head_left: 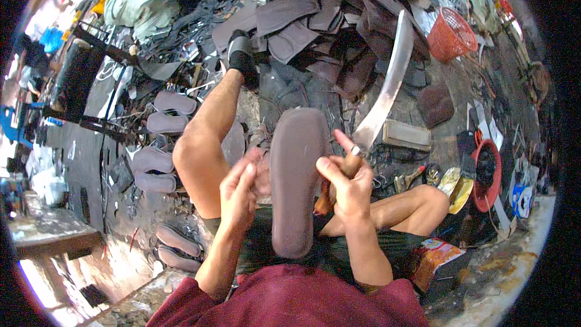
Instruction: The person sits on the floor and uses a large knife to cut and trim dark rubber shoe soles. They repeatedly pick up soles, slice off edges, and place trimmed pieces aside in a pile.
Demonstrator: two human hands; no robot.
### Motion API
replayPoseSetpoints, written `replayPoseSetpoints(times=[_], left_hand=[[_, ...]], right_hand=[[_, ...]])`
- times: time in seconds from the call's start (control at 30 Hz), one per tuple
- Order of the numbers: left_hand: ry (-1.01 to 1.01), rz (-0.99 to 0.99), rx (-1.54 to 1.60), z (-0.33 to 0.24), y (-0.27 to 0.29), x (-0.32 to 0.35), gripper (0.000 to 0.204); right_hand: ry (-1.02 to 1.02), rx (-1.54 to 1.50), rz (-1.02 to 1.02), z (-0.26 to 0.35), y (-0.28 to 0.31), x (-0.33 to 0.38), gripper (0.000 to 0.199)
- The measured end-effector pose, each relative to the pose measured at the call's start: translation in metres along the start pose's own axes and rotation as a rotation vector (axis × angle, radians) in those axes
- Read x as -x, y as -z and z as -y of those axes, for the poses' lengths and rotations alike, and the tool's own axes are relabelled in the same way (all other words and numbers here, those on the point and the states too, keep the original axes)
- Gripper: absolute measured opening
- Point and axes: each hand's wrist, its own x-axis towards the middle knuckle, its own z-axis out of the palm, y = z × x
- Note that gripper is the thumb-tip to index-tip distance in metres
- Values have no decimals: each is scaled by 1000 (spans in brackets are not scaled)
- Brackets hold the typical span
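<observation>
- Presently, one brown-grey shoe sole (295, 181) is between the two hands, above the person's lap, with its long side pointing away from the body.
- The left hand (239, 188) is at the left edge of the sole, with the thumb raised and the fingers bent; they are blurred, so I cannot tell how firmly they pinch it.
- The right hand (351, 191) is closed around the wooden handle of a long curved knife (389, 88), while its thumb lies against the right edge of the sole and its index finger is stretched forward.
- The blade of this knife points up and away, well apart from the sole.
- On the floor, left of the person's extended leg (209, 127), several similar soles (171, 102) lie in pairs.
- Beyond the foot, brown sheets (287, 12) make a loose pile.
- To the right of this pile is an orange-red plastic basket (451, 35), and nearer the knife a pale rectangular block (407, 135).
</observation>
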Motion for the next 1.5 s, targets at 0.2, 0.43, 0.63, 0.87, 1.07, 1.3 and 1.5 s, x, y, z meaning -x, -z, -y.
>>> replayPoseSetpoints(times=[0.2,0.43,0.63,0.87,1.07,1.3,1.5], left_hand=[[-34,-325,64,-14,9,32,29],[-988,-1318,120,-46,315,31,44],[-442,-1811,-250,51,495,-11,49],[-340,-1873,-315,62,426,-56,58],[-759,-1395,-584,22,273,-26,29],[-1036,-596,-973,-36,95,-14,53],[-832,-102,-1055,2,-24,-60,94]], right_hand=[[-108,1,4,18,-28,-23,53],[-21,169,-389,-26,81,-27,41],[-105,146,-378,-58,60,-54,38],[-7,262,-113,-61,-16,-199,31],[108,497,-263,-108,-86,-376,34],[472,667,-179,-53,-78,-303,31],[430,259,13,106,-34,-93,18]])
